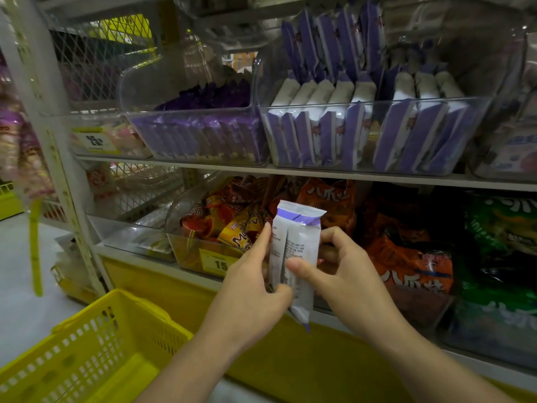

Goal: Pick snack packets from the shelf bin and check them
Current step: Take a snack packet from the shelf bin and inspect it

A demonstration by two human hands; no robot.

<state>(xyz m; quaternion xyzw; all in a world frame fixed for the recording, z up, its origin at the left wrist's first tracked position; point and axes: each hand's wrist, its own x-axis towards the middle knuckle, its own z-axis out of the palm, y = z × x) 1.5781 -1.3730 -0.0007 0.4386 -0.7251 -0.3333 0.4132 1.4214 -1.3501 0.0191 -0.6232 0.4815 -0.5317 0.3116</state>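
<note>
1. Snack packet: white and purple, upright, printed back facing the camera, held in front of the lower shelf.
2. Left hand: fingers closed on the packet's left edge.
3. Right hand: thumb and fingers pinching its right edge.
4. Clear shelf bin: above, packed with matching packets.
5. Yellow basket: lower left, open top, apart from both hands.
6. Floor: pale, open at left.

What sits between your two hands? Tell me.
In the head view, a white-and-purple snack packet stands upright between the left hand and right hand, both gripping it.
</note>
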